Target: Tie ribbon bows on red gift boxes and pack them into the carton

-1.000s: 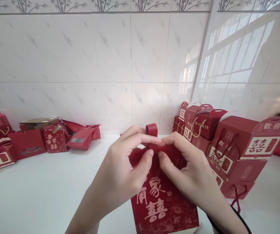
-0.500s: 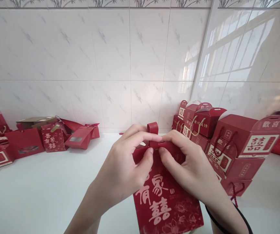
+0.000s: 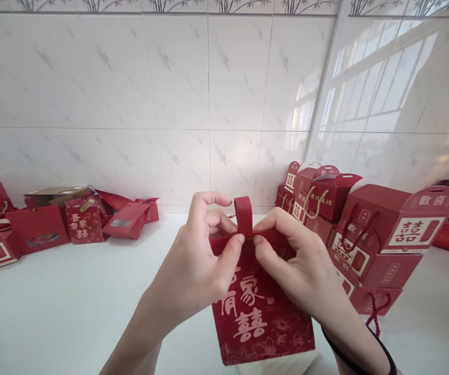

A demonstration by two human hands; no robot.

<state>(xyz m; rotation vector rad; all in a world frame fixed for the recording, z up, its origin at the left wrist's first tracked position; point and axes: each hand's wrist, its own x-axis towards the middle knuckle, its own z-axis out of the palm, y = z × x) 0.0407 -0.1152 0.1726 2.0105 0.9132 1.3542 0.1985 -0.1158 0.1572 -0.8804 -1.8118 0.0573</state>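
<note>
In the head view, the red box [image 3: 263, 325] lies directly below and between the hands, its printed face toward the camera. The left hand [image 3: 203, 258] has its thumb pressed at the base of a strap loop [image 3: 244, 219], index finger raised and apart from it; the right hand [image 3: 304, 263] pinches the top edge just beside the loop, thumb and index nearly together.

The likeliest trouble, I judge, is slipping: the grip seems to rest on a few fingertips at a narrow edge, so a weak thumb could let the loop twist. Squeezing too hard might crease the edge.

Counted: two hands, one box between them, one loop above it. Beyond the left hand on the tabletop [image 3: 72, 312] are two windowed packages [image 3: 33, 221] and one similar printed box [image 3: 85, 224]. Right of the right hand, the nearest stacked boxes [image 3: 392, 276] look three high; others overlap too much to count.
</note>
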